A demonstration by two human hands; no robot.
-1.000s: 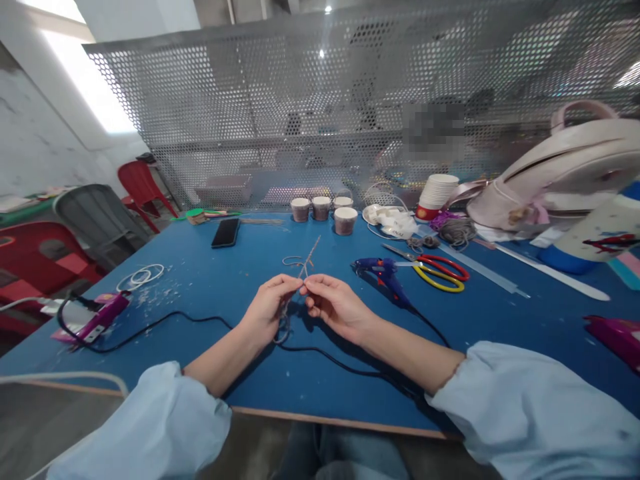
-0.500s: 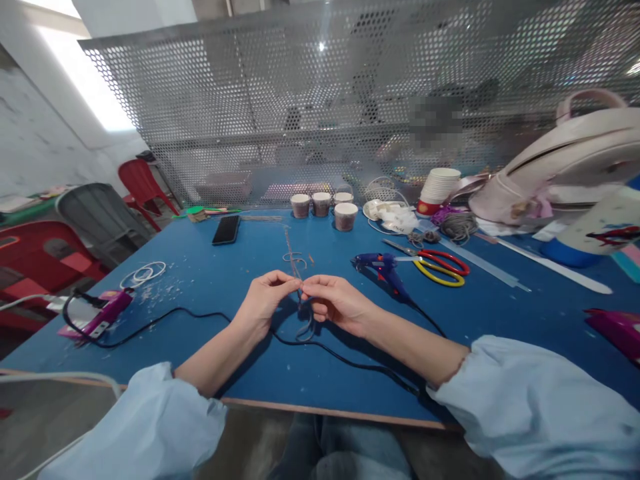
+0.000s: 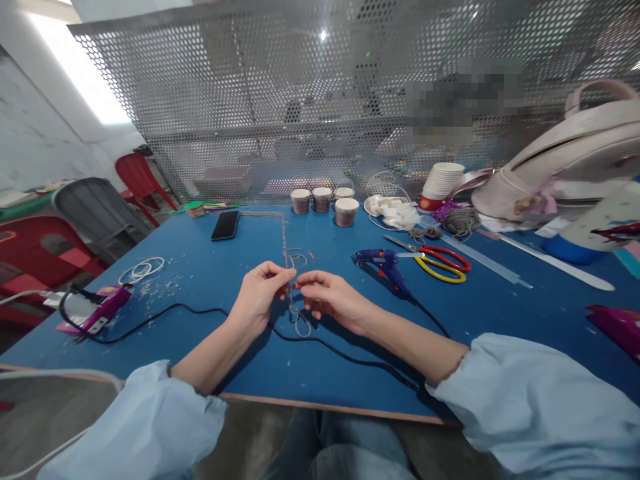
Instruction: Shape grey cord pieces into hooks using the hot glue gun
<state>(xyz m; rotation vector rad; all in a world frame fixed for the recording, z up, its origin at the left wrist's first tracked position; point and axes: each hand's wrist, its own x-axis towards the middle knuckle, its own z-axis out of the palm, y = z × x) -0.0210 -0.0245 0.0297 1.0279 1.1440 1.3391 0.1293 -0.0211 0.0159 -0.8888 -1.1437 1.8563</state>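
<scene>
Four cups [image 3: 346, 215] beyond the pinched strand [image 3: 285, 237]

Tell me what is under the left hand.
A black cord on the blue tabletop shows at either side of the left hand; the stretch between, and anything else beneath, is covered.

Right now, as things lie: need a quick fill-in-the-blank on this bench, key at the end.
1. The left hand pinches the twisted strand; the glue gun lies to that hand's ____.
2. The scissors have one red handle and one ____ handle.
3. Left of the stacked cups, ____ separate dark-sided cups stand.
4. The phone lies to the ____ of those four.

Missing words: right; yellow; four; left.
</scene>
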